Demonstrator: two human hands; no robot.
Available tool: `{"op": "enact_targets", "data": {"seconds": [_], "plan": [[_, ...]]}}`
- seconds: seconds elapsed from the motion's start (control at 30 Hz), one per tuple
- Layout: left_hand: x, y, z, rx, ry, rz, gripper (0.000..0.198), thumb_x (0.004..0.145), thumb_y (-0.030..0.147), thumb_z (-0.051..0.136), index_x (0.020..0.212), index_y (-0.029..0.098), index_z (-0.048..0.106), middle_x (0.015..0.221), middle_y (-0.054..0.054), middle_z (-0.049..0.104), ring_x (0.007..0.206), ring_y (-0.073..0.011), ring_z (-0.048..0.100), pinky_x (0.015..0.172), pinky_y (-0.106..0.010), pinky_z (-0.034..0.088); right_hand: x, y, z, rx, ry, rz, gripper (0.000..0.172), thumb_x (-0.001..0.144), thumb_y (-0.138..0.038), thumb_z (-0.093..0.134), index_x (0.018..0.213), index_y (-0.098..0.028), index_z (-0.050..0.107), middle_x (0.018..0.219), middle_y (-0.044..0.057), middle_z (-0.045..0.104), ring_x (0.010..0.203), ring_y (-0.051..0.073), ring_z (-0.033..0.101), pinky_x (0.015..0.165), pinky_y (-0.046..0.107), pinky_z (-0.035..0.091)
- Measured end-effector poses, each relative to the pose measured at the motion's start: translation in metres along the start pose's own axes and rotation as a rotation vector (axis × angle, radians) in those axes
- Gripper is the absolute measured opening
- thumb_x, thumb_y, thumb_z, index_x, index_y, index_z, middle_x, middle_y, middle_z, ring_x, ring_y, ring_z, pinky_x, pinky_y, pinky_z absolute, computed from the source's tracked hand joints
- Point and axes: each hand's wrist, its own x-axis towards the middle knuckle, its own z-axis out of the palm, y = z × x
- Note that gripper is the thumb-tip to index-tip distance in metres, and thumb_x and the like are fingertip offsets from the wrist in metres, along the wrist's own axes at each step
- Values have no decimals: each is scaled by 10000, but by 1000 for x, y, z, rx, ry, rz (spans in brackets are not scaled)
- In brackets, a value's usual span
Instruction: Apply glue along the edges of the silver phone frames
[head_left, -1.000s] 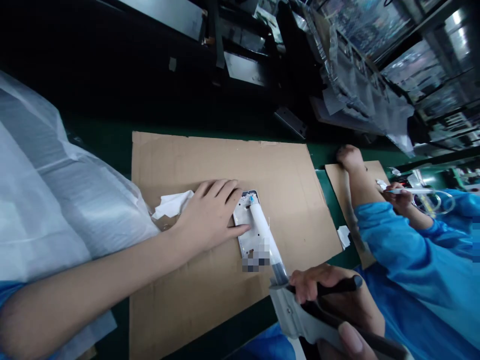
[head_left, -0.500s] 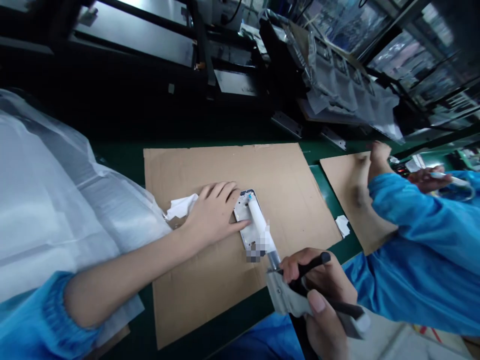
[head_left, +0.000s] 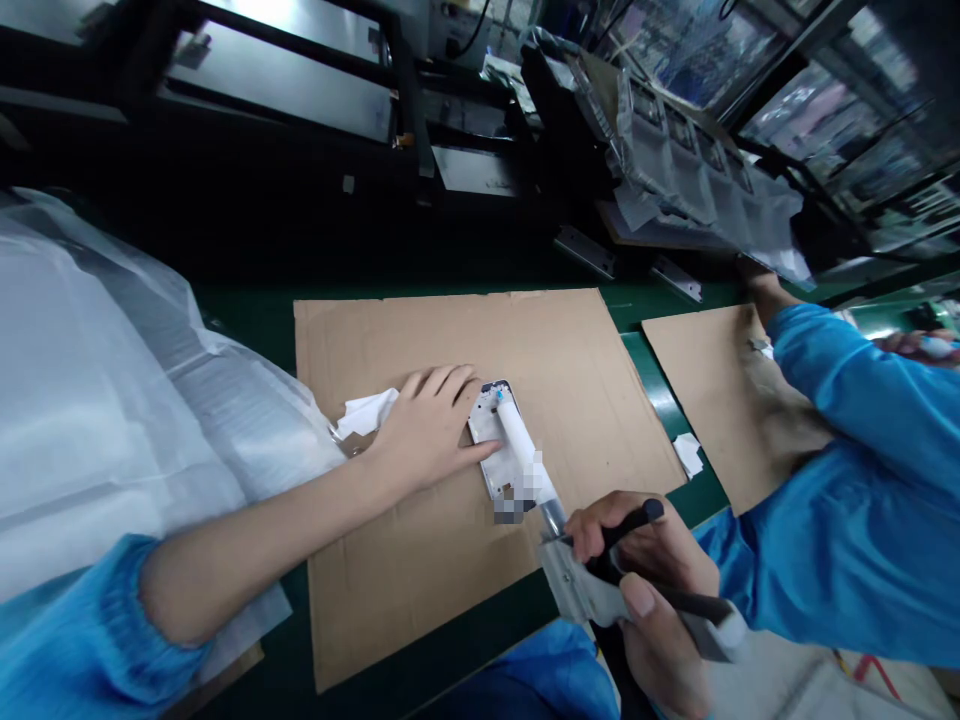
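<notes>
My left hand (head_left: 427, 430) lies at the left side of a phone frame (head_left: 490, 481), its thumb across the frame's pale inner face and its fingers by the upper edge. The frame rests on a cardboard sheet (head_left: 405, 590). In my right hand (head_left: 679, 555) is a hand-squeezed glue gun (head_left: 574, 580) with a metal body and dark levers. Its white tube (head_left: 516, 432) slants up over the frame, and the bluish tip is at the frame's top end. Whether the tip touches cannot be made out. Part of the frame is blurred out.
A crumpled white cloth (head_left: 367, 412) sits left of my hand, beside a translucent sheet (head_left: 112, 380). To the right, a co-worker's blue sleeve (head_left: 847, 370) reaches over another cardboard sheet (head_left: 697, 380). Plastic trays (head_left: 675, 160) and metal strips (head_left: 585, 251) are at the back.
My hands, the frame and the glue gun keep nearly the same places; the view shifts slightly. The co-worker's arm at the right has moved farther back, toward the trays.
</notes>
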Motion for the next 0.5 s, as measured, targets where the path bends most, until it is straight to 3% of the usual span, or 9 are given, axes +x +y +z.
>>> {"op": "enact_targets", "data": {"seconds": [0.5], "plan": [[-2,-1,-1,49,4,15,716,1043,691,624,1496,138,632,1602,-179,598,1434,-375,572,1187,-506,455,-6,0,8,-56,92,51,352,1000,-586,620,1099,-251,659,871,50,605,804,207,636,711,337,545]]}}
